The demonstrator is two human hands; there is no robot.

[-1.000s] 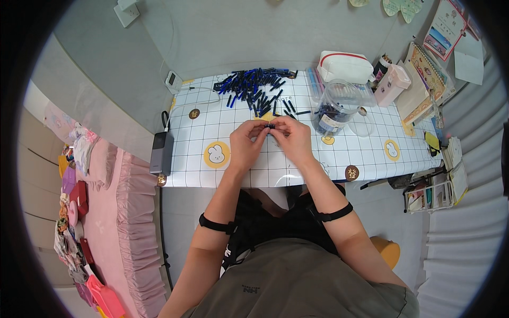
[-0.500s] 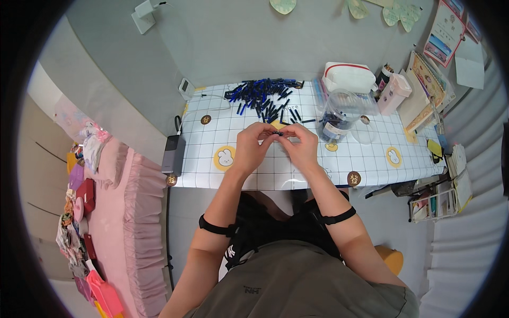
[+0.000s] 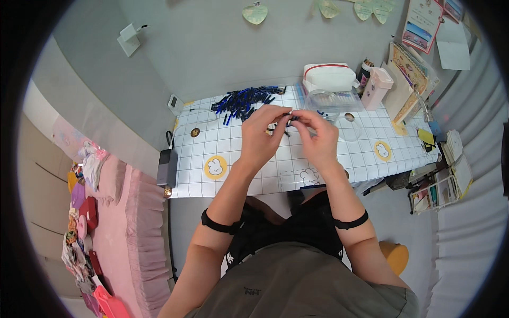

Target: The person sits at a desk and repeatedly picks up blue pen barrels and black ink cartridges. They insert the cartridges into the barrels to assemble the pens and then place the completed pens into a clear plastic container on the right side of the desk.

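My left hand (image 3: 261,137) and my right hand (image 3: 319,137) meet above the table, fingers closed in a pinch. Between the fingertips is a small dark tube (image 3: 291,117), shaped like an ink cartridge; the fingers cover much of it. Beyond my left hand lies a loose pile of similar dark blue and black tubes (image 3: 241,103). A clear plastic jar (image 3: 321,97) stands just behind my right hand, which hides most of it. A clear round lid (image 3: 350,132) rests to the right of the jar.
A white pouch with red trim (image 3: 331,77), a pink box (image 3: 377,87) and upright notebooks (image 3: 405,79) line the back right of the gridded table (image 3: 244,183). A grey power bank (image 3: 167,167) sits at the left edge. A pink-covered bed (image 3: 143,222) is on the left.
Both hands have moved right and slightly away from me, close to the jar, which my right hand now largely covers. The whole view has shifted a little.
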